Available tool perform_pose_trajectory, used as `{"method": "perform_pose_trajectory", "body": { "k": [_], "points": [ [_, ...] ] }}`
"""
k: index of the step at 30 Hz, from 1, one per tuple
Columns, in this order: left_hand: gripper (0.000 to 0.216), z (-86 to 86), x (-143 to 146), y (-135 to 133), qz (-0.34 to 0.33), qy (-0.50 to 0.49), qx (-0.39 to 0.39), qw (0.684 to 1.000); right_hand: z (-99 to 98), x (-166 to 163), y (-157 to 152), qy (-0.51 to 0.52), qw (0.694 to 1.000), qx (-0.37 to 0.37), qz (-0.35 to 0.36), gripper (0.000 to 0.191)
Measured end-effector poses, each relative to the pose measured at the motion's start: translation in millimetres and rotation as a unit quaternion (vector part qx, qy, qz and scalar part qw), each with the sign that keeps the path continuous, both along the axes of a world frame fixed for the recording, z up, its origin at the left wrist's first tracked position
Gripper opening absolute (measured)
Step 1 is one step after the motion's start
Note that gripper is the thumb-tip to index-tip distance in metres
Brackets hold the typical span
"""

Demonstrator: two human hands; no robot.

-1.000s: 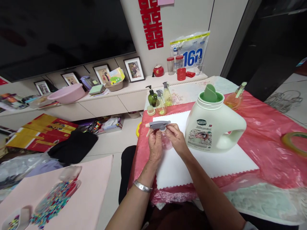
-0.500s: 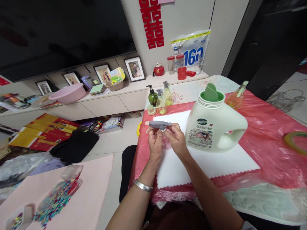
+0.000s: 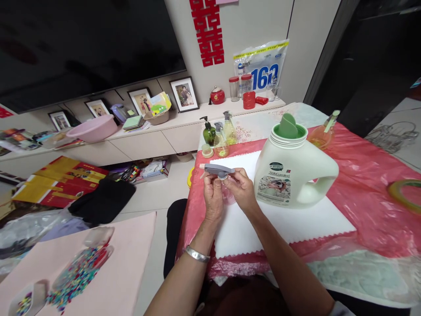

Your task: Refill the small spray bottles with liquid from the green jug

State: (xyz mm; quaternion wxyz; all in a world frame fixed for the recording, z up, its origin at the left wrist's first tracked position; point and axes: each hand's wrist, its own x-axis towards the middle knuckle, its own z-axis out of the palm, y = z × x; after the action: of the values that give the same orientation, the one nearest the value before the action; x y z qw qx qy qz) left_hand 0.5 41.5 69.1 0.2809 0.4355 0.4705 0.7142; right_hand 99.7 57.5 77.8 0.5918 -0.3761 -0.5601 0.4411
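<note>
Both hands close around the neck of a spray bottle [image 3: 228, 196] with a clear pinkish body and a grey trigger head [image 3: 219, 170]. My left hand [image 3: 213, 195] grips it from the left, thumb at the collar under the head. From the right, my right hand [image 3: 241, 188] pinches the same collar. The nozzle points left, and fingers hide part of the body. Right of my hands stands a large pale green detergent jug [image 3: 296, 171], uncapped, with a green spout [image 3: 289, 127]. White scalloped paper [image 3: 243, 237] lies beneath.
Behind my hands are a dark green pump bottle [image 3: 209, 133], two clear spray bottles [image 3: 221, 142] and a pale green cap [image 3: 207, 151]. An orange spray bottle [image 3: 322, 135] stands behind the jug. A tape roll [image 3: 406, 197] lies right on the red sheet [image 3: 371, 188]. Beads [image 3: 77, 272] cover part of a pink table.
Hardly anything differs. The view has shifted very slightly, and both hands keep their hold on the spray bottle's neck.
</note>
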Motion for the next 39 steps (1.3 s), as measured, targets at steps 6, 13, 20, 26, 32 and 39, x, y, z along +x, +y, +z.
{"method": "perform_pose_trajectory", "body": {
  "k": [6,13,20,26,32,39],
  "points": [
    [0.038,-1.3,-1.4,-1.6,-0.025,-0.018,0.009,0.999,-1.1,-6.1,-2.4,0.005,1.000,-0.003,-0.030,0.027],
    [0.040,0.8,-0.3,-0.9,-0.017,-0.027,0.010,0.999,-1.8,-1.3,0.6,-0.010,1.000,-0.003,0.006,0.029],
    [0.044,1.8,0.9,0.5,-0.009,-0.017,0.014,1.000,0.8,5.3,6.4,-0.034,0.999,-0.008,0.041,0.023],
    [0.037,-1.9,-1.0,1.0,0.005,-0.018,0.014,1.000,2.9,0.9,4.3,-0.013,1.000,-0.020,0.019,0.027],
    [0.032,-3.4,-3.8,0.0,-0.016,-0.028,0.014,0.999,2.5,-6.3,1.1,0.005,1.000,-0.025,-0.006,0.029],
    [0.035,3.6,-4.2,-1.7,-0.034,-0.028,0.008,0.999,1.3,-0.1,3.1,-0.009,0.999,-0.026,0.027,0.036]
  ]
}}
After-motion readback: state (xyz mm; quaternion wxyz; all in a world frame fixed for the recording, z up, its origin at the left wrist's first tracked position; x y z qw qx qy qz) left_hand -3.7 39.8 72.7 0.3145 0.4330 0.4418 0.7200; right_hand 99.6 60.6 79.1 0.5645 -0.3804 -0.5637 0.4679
